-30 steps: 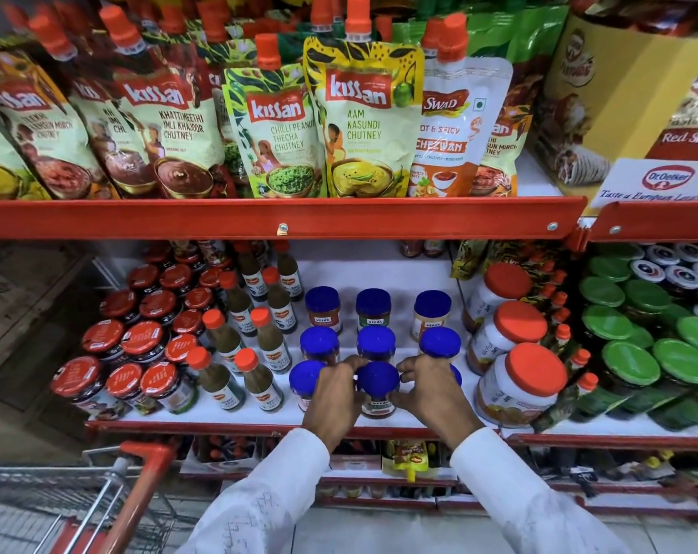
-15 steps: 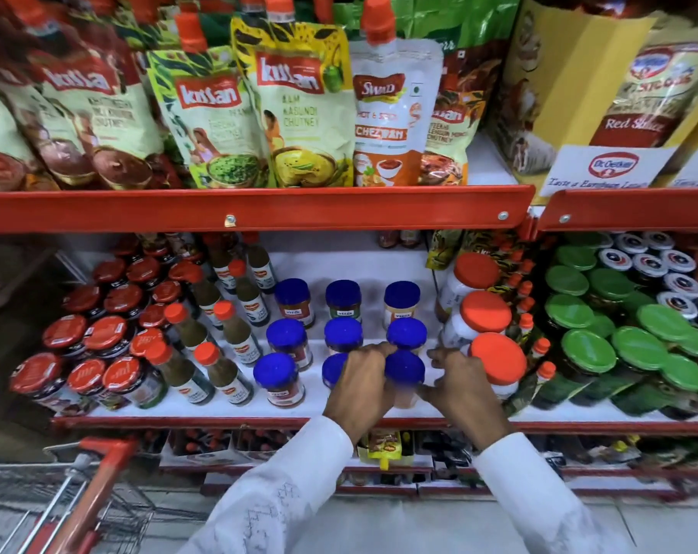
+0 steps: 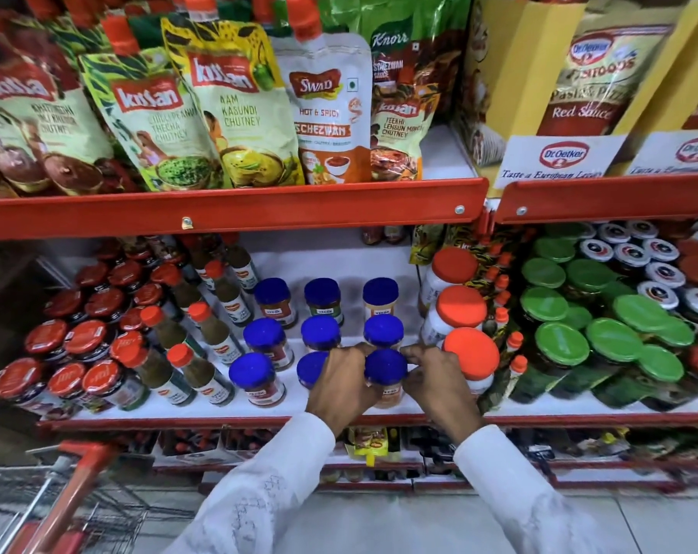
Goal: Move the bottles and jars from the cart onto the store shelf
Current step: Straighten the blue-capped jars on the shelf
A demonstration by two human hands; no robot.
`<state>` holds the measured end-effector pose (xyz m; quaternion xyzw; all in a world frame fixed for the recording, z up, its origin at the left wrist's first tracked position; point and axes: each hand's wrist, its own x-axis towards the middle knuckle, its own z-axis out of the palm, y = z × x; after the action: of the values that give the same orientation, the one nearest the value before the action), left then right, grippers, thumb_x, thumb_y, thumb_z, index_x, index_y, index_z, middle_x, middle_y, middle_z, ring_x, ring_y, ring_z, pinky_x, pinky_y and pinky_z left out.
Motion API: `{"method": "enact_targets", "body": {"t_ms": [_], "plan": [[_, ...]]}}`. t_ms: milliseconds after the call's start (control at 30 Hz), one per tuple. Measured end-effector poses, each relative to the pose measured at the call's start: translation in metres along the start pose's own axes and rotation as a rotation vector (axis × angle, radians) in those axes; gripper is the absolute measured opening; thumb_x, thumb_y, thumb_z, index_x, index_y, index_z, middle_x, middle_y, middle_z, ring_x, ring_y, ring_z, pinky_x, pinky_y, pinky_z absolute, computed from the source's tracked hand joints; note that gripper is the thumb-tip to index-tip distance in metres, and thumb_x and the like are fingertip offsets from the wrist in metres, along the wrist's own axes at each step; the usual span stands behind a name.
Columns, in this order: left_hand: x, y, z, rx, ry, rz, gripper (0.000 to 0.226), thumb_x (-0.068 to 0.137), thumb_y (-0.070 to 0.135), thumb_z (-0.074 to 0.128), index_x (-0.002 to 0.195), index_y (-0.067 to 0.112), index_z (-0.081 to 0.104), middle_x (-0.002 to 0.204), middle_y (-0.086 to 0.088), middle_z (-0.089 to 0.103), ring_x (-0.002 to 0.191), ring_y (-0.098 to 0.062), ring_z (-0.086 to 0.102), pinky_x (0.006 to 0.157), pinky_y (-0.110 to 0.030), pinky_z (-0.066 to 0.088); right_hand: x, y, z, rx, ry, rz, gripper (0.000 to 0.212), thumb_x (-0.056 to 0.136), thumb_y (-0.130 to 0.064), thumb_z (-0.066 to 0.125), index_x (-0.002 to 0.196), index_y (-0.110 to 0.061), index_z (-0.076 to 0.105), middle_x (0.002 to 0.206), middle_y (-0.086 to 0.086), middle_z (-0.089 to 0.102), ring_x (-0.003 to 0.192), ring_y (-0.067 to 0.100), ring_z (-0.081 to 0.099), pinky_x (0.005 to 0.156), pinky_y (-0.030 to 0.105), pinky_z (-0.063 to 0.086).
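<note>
A small jar with a blue lid stands at the front of the white store shelf. My left hand cups its left side and my right hand its right side, so both grip it. More blue-lidded jars stand in rows behind and to the left, such as one front-left jar. Another blue lid is partly hidden by my left hand. The cart with a red handle is at the lower left.
Orange-capped sauce bottles and red-lidded jars fill the shelf's left. Big orange-lidded tubs crowd close to my right hand. Green-lidded jars lie further right. The red shelf rail above carries chutney pouches.
Both hands shifted right along the front row, from the middle column to the right one, keeping hold of a blue-lidded jar. The camera view also swung right.
</note>
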<state>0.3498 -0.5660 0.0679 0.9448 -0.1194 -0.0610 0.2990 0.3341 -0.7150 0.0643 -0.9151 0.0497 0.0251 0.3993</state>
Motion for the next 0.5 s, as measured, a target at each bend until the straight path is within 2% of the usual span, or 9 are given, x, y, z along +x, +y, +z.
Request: {"method": "enact_targets", "body": {"t_ms": [100,233,333,500], "plan": [[-0.0011,-0.0004,0.0039,-0.003,0.014,-0.019,0.039,0.075,0.009,0.072,0.113,0.015,0.063,0.091,-0.005,0.073,0.070,-0.016,0.059,0.066,-0.025,0.043,0.0002,0.0034,0.0018,-0.003,-0.007,0.002,0.057,0.071,0.015,0.055,0.117,-0.015,0.071,0.105,0.009,0.076,0.081,0.020,0.070,0.073,0.029,0.054],[-0.0027,-0.0010,0.0084,-0.024,0.021,-0.030,0.043,0.076,0.009,0.073,0.117,0.016,0.061,0.098,-0.005,0.073,0.076,-0.017,0.061,0.071,-0.027,0.047,0.0002,0.0047,0.0027,-0.026,0.005,0.000,0.054,0.071,0.015,0.054,0.114,-0.013,0.071,0.103,0.011,0.076,0.084,0.025,0.070,0.072,0.026,0.048],[-0.0027,-0.0001,0.0076,-0.023,0.018,-0.023,0.045,0.076,0.008,0.073,0.119,0.017,0.061,0.101,-0.005,0.073,0.077,-0.016,0.061,0.073,-0.027,0.048,-0.0020,0.0028,0.0008,-0.020,-0.004,0.015,0.050,0.073,0.015,0.057,0.113,-0.011,0.071,0.104,0.012,0.075,0.078,0.024,0.070,0.070,0.026,0.049],[-0.0034,-0.0020,0.0079,-0.024,0.011,-0.011,0.048,0.078,0.007,0.072,0.123,0.018,0.060,0.104,-0.006,0.073,0.079,-0.014,0.061,0.074,-0.025,0.046,-0.0032,0.0023,0.0012,-0.026,0.009,0.004,0.048,0.072,0.014,0.056,0.110,-0.010,0.072,0.103,0.014,0.075,0.090,0.028,0.070,0.079,0.036,0.057]]}}
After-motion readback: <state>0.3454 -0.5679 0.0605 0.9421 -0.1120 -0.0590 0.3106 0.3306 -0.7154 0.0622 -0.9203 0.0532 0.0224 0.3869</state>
